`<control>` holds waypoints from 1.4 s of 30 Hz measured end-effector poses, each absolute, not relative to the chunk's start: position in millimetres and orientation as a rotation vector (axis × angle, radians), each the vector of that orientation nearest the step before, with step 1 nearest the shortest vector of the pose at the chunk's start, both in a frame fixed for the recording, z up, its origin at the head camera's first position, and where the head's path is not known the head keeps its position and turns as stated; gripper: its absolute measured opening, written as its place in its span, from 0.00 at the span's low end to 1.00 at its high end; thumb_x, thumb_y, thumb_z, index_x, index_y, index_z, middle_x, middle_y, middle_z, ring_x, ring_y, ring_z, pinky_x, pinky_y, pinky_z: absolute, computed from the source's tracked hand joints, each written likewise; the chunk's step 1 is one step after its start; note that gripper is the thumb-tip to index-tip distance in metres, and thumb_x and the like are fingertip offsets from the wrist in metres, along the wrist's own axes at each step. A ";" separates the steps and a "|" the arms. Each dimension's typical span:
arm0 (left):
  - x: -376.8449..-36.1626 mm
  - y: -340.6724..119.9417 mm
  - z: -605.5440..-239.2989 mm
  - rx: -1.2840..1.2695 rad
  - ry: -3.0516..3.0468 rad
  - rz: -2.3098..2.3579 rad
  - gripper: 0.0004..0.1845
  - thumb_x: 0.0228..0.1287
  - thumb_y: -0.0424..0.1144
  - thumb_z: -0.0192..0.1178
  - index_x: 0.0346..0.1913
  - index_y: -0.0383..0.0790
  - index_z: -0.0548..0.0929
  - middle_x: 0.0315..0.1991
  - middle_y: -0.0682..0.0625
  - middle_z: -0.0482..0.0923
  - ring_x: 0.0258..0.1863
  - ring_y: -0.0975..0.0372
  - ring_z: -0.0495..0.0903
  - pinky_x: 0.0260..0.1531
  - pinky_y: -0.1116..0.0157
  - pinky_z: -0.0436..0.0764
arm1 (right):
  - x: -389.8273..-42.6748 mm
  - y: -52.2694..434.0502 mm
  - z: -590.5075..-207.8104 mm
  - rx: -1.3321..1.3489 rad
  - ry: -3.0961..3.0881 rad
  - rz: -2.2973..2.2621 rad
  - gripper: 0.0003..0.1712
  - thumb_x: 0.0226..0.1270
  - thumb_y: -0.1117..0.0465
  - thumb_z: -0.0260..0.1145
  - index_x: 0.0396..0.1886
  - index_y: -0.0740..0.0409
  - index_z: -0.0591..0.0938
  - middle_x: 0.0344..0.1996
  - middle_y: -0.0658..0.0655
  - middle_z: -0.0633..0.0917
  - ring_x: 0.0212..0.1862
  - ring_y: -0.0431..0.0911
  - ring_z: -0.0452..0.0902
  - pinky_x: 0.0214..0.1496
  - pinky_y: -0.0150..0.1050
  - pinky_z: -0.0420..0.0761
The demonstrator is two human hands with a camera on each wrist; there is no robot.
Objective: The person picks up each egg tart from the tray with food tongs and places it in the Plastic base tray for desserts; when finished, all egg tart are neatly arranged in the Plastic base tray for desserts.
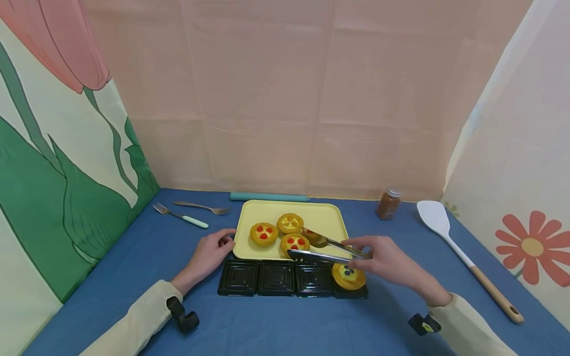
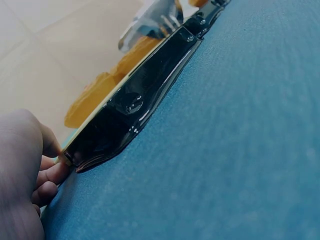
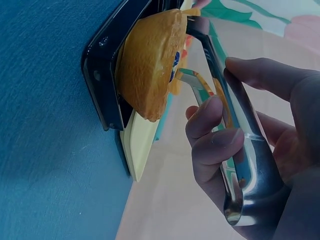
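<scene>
Shiny metal tongs (image 1: 327, 249) in my right hand (image 1: 389, 262) — fingers and thumb curled round the handle end, arms apart, tips reaching over the near right part of the pale yellow rectangular tray (image 1: 327, 217). One tip sits by a small round orange tart (image 1: 311, 236) at the tray's right; whether it touches, I cannot tell. Three more tarts lie on the tray: one with a yellow centre (image 1: 290, 223), two with red dots (image 1: 263, 233) (image 1: 295, 242).

Just in front of the tray, touching its near edge, a black plastic four-cell mould (image 1: 267, 279). Its rightmost cell holds a tart with dark blue dots (image 1: 349, 276), right under my right hand; the other three cells hold nothing.

My left hand (image 1: 209, 254) rests on the blue tabletop (image 1: 289, 326) at the tray's near left corner — fingers loosely curled, fingertips (image 2: 52, 172) against the corner of tray and mould, gripping nothing.

Further out: two forks (image 1: 180, 215) (image 1: 202, 206) at left, a teal rod (image 1: 269, 197) behind the tray, a brown spice jar (image 1: 389, 202) and a white wooden-handled spatula (image 1: 463, 254) at right.
</scene>
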State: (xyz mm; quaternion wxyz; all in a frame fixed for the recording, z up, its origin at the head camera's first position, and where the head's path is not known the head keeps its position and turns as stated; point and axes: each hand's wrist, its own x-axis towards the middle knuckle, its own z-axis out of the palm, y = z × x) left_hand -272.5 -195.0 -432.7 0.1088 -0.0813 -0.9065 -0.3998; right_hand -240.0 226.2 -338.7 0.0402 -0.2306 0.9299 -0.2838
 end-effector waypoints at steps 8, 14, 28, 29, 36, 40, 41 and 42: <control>-273.9 -194.3 -432.8 -0.234 -2.668 -1.179 0.20 0.69 0.34 0.57 0.62 0.33 0.80 0.33 0.50 0.78 0.25 0.59 0.71 0.28 0.64 0.69 | -239.1 227.5 -339.2 -0.735 2.837 -0.901 0.25 0.63 0.57 0.74 0.60 0.57 0.84 0.41 0.54 0.85 0.21 0.45 0.77 0.23 0.36 0.72; -273.9 -194.9 -433.9 -0.232 -2.671 -1.180 0.20 0.69 0.35 0.57 0.62 0.34 0.80 0.33 0.50 0.78 0.26 0.59 0.71 0.28 0.63 0.69 | -238.5 228.7 -341.7 -0.754 2.828 -0.914 0.24 0.64 0.58 0.73 0.60 0.56 0.85 0.44 0.54 0.85 0.21 0.49 0.78 0.23 0.36 0.75; -273.5 -194.3 -433.1 -0.236 -2.670 -1.176 0.20 0.69 0.35 0.57 0.62 0.33 0.81 0.33 0.51 0.78 0.26 0.59 0.71 0.29 0.63 0.69 | -237.3 232.4 -343.4 -0.762 2.818 -0.927 0.23 0.65 0.58 0.72 0.60 0.55 0.84 0.46 0.56 0.84 0.22 0.52 0.80 0.23 0.38 0.77; -273.5 -194.3 -433.0 -0.235 -2.669 -1.178 0.21 0.69 0.35 0.57 0.62 0.33 0.81 0.33 0.51 0.78 0.26 0.59 0.71 0.29 0.63 0.69 | -237.0 232.7 -343.0 -0.759 2.816 -0.932 0.23 0.65 0.59 0.72 0.60 0.55 0.84 0.47 0.57 0.84 0.22 0.53 0.80 0.23 0.38 0.77; -273.7 -195.3 -433.0 -0.231 -2.671 -1.176 0.21 0.69 0.35 0.57 0.62 0.34 0.80 0.33 0.51 0.78 0.26 0.59 0.71 0.29 0.63 0.69 | -234.8 233.6 -340.5 -0.744 2.815 -0.942 0.23 0.66 0.58 0.72 0.60 0.56 0.84 0.46 0.57 0.84 0.23 0.52 0.81 0.24 0.38 0.78; -273.6 -195.4 -432.4 -0.234 -2.674 -1.175 0.21 0.69 0.35 0.57 0.62 0.33 0.80 0.33 0.51 0.78 0.26 0.59 0.71 0.29 0.63 0.69 | -233.0 234.9 -339.5 -0.750 2.827 -0.937 0.23 0.66 0.58 0.71 0.60 0.56 0.84 0.45 0.55 0.83 0.24 0.51 0.81 0.24 0.38 0.78; -273.5 -195.5 -432.2 -0.233 -2.674 -1.177 0.21 0.69 0.35 0.57 0.62 0.33 0.80 0.33 0.51 0.78 0.26 0.59 0.71 0.29 0.63 0.69 | -232.3 235.4 -339.1 -0.751 2.831 -0.936 0.23 0.66 0.58 0.71 0.60 0.55 0.84 0.45 0.55 0.83 0.24 0.51 0.81 0.24 0.38 0.78; -273.4 -195.4 -431.9 -0.233 -2.675 -1.177 0.21 0.69 0.35 0.57 0.62 0.33 0.80 0.33 0.50 0.78 0.26 0.59 0.71 0.29 0.63 0.69 | -231.7 235.9 -338.7 -0.753 2.834 -0.935 0.23 0.66 0.58 0.71 0.60 0.55 0.84 0.45 0.55 0.83 0.24 0.51 0.81 0.24 0.38 0.78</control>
